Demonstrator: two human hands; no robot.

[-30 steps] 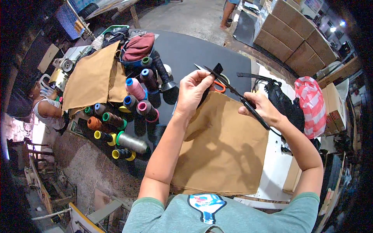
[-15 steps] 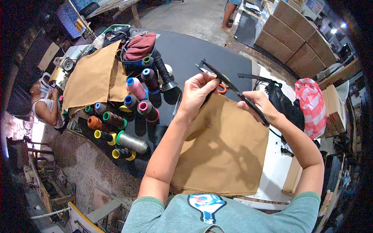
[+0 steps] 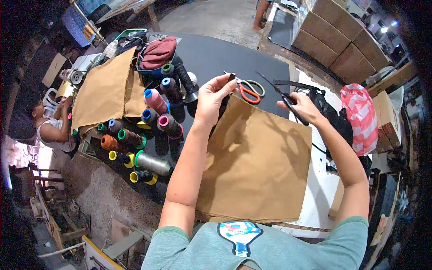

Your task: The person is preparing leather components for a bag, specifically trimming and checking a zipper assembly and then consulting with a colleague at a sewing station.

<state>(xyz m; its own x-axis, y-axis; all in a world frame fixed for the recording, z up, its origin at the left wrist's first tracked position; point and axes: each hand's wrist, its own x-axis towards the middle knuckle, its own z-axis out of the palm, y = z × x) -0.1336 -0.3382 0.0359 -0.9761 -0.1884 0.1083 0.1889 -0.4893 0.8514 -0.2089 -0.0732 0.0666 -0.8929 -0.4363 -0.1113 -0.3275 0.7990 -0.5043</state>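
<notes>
My left hand (image 3: 211,98) is closed at the far left corner of a tan cloth (image 3: 258,166), pinching a narrow dark strip (image 3: 223,105) that runs along the cloth's edge. Black scissors (image 3: 284,95) are gripped in my right hand (image 3: 302,109), their blades pointing up and left, apart from the cloth. Most of the tan cloth lies flat in front of me, shadowed by my arms. Between my hands, just beyond the cloth, a second pair of scissors (image 3: 250,92) with an orange handle loop rests on the dark tabletop (image 3: 225,51).
Several thread cones (image 3: 155,101) stand and lie to the left, beside more tan cloth (image 3: 105,90) and a bin of dark red fabric (image 3: 157,53). A black bag (image 3: 321,108) and a red-and-white plastic bag (image 3: 359,119) sit right. Another person (image 3: 56,126) is at far left.
My right hand has drawn the black scissors away to the right from my left hand. My left hand has shifted slightly left, uncovering the orange-handled scissors.
</notes>
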